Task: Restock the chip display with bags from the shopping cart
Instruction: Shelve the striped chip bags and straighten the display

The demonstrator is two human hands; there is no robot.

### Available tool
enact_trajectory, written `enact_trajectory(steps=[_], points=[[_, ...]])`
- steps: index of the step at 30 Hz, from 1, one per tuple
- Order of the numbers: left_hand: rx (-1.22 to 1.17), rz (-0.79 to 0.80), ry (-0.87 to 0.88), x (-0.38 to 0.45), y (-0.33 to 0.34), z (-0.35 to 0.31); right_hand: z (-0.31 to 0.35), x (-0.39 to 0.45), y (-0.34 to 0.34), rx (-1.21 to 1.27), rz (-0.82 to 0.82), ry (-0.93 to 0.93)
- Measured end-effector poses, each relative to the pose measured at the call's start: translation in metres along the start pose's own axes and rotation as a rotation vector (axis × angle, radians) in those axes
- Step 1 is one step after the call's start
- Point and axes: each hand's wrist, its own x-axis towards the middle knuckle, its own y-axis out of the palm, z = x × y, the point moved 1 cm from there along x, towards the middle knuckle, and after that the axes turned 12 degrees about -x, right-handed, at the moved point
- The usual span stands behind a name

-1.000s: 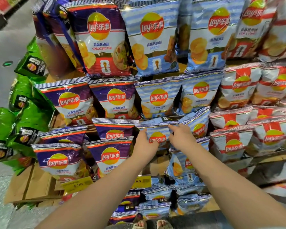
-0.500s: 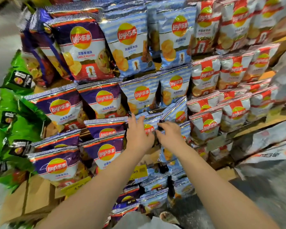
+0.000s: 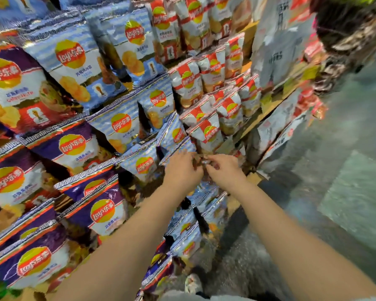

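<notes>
The chip display (image 3: 267, 109) fills the left and middle of the head view, with purple bags (image 3: 78, 146) on the left, blue striped bags (image 3: 119, 127) in the middle and red-and-white bags (image 3: 206, 131) on the right. My left hand (image 3: 182, 170) and my right hand (image 3: 225, 170) meet fingertip to fingertip in the middle tier. Their curled fingers pinch the lower edge of a blue chip bag (image 3: 176, 137) that leans between the blue and red rows. Motion blur hides the exact grip. The shopping cart is out of view.
Grey floor (image 3: 345, 192) lies to the right of the display. Large pale printed bags (image 3: 278, 46) lean on the display's right end. More blue bags (image 3: 187, 233) sit on the bottom tier under my arms. A blurred dark and green mass (image 3: 352, 29) is at top right.
The view has swung to the right, so the green bags have left the frame and the floor on the right has come in. My hands have shifted right along the blue row and drawn together.
</notes>
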Motion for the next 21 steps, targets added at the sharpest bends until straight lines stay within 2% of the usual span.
enact_trajectory(steps=[4, 9, 14, 21], points=[[-0.007, 0.043, 0.088, -0.004, 0.029, -0.052, -0.041, -0.032, -0.029, 0.110, -0.075, 0.053], [-0.010, 0.113, 0.212, -0.025, 0.086, -0.131, -0.123, -0.074, -0.066, 0.109, -0.153, 0.204], [0.001, 0.231, 0.299, -0.065, 0.163, -0.215, -0.213, -0.140, -0.099, 0.195, -0.204, 0.352], [0.064, 0.391, 0.440, -0.118, 0.279, -0.325, -0.338, -0.244, -0.150, 0.133, -0.305, 0.551]])
